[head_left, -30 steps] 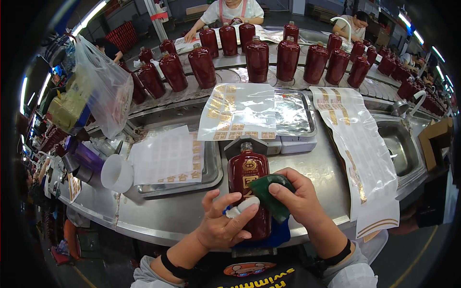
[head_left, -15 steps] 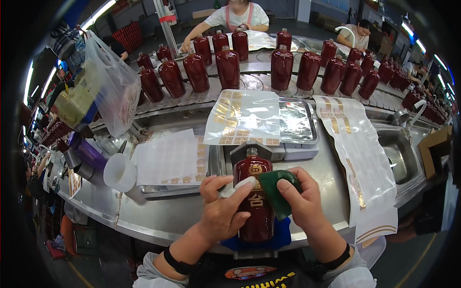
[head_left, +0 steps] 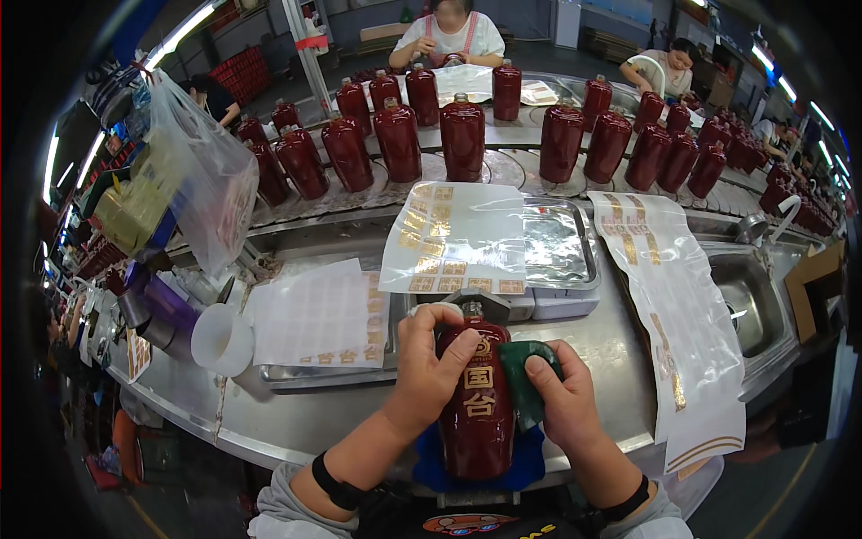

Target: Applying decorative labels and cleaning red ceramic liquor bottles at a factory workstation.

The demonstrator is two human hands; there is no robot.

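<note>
A glossy dark red bottle point(head_left: 476, 440) with gold characters lies tilted on a blue cloth point(head_left: 532, 456) before me, its glass neck pointing away. My left hand point(head_left: 429, 364) grips its left shoulder. The thumb presses beside the gold emblem, and the other fingers curl near the neck, partly hidden. Something white point(head_left: 440, 309), cloth or finger wrapping, shows at those fingers. My right hand point(head_left: 567, 395) pinches a dark green, flat scraper point(head_left: 524, 377) between thumb and fingers, against the bottle's right side.
Decal sheets lie on a tray point(head_left: 588, 269) ahead, a left tray point(head_left: 328, 379) and the steel counter point(head_left: 620, 359). A white tub point(head_left: 222, 340) stands left, a sink point(head_left: 750, 305) right. Red bottles point(head_left: 463, 144) line a conveyor point(head_left: 512, 166); co-workers sit beyond. A plastic bag point(head_left: 211, 171) hangs left.
My left hand has moved up to the bottle's shoulder, its thumb now by the emblem. The scraper has drawn slightly right, uncovering the gold characters. Conveyor bottles have shifted; the co-worker opposite withdrew an arm.
</note>
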